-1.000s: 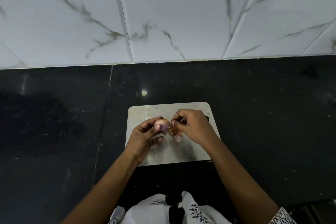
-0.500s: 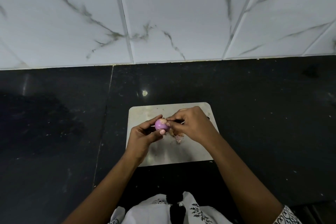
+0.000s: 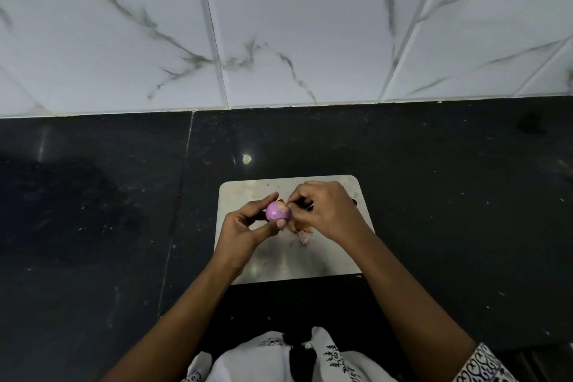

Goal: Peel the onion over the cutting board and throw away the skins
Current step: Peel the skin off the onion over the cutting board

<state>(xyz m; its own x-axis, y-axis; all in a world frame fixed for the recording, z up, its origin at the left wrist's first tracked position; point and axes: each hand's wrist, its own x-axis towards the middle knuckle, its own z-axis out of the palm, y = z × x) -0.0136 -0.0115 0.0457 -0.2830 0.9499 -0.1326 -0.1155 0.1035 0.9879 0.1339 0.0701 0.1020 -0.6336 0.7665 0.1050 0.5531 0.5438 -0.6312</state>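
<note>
Left hand grips the purple onion over the cutting board's middle, right hand pinches the last tan skin scrap, so tug gently sideways.

Left hand: held up with the palm turned inward; the onion is gripped between thumb and forefinger.
Right hand: back turned upward, fingers curled; the fingertips are gathered at the onion's right side, seemingly pinched on it, though the contact is hidden.
Left forearm: bare, extended from lower left.
Right forearm: bare, extended from lower right.
Hands: set close together.
</note>
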